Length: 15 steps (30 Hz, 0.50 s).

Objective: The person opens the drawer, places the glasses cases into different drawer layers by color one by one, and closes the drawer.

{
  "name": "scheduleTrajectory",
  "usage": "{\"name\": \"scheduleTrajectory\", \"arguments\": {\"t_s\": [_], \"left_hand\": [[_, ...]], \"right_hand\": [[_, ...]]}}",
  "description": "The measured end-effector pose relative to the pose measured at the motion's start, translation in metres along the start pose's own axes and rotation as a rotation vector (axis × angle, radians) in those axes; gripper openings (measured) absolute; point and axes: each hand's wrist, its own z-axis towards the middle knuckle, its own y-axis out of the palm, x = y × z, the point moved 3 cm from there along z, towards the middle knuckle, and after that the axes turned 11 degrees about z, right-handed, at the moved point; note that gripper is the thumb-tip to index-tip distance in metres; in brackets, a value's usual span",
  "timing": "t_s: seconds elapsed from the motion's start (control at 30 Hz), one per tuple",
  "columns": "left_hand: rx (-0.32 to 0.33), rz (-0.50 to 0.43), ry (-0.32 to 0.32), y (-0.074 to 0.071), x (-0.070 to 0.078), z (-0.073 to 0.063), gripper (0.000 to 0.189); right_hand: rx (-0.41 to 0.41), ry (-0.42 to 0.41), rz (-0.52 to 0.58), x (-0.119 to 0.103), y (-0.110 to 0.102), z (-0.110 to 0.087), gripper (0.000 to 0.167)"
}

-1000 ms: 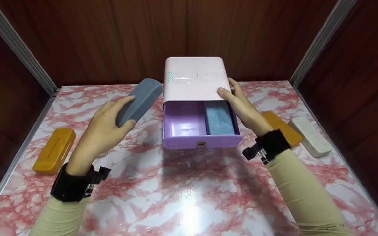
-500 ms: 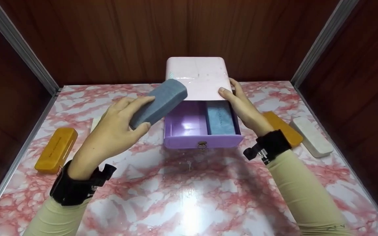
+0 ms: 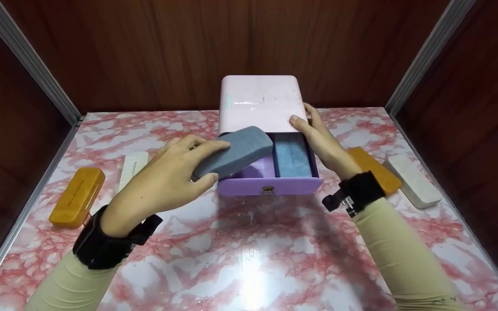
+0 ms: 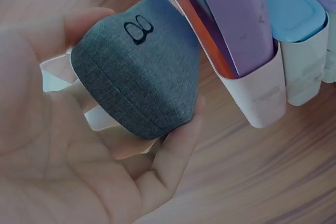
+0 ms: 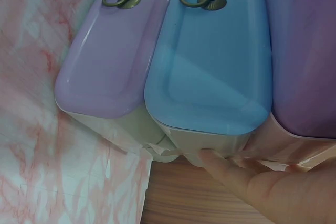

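In the head view my left hand grips a grey-blue glasses case between thumb and fingers. The case is tilted, its far end over the left half of a pulled-out purple drawer. A glasses outline marks the case's end in the left wrist view. A blue glasses case lies in the drawer's right half. My right hand rests against the right side of the pink drawer cabinet, thumb on its top edge. Its fingers touch the cabinet's side in the right wrist view.
At the left lie a mustard glasses case and a white case, partly behind my left hand. Another mustard case and a white case lie at the right. Closed blue and purple drawers have ring pulls.
My left hand has carried the grey-blue glasses case right and lowered it from beside the cabinet to over the open drawer. The right hand stays on the cabinet.
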Motion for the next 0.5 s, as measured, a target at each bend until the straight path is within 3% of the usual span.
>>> {"name": "scheduleTrajectory", "arguments": {"t_s": [0.2, 0.5], "left_hand": [[-0.03, 0.016, 0.031, 0.003, 0.008, 0.005, 0.053], [-0.057, 0.03, 0.0, 0.005, 0.014, 0.017, 0.051]], "right_hand": [[0.003, 0.006, -0.009, 0.001, 0.0, -0.001, 0.079], [0.001, -0.004, -0.004, 0.0, -0.001, 0.0, 0.078]]}}
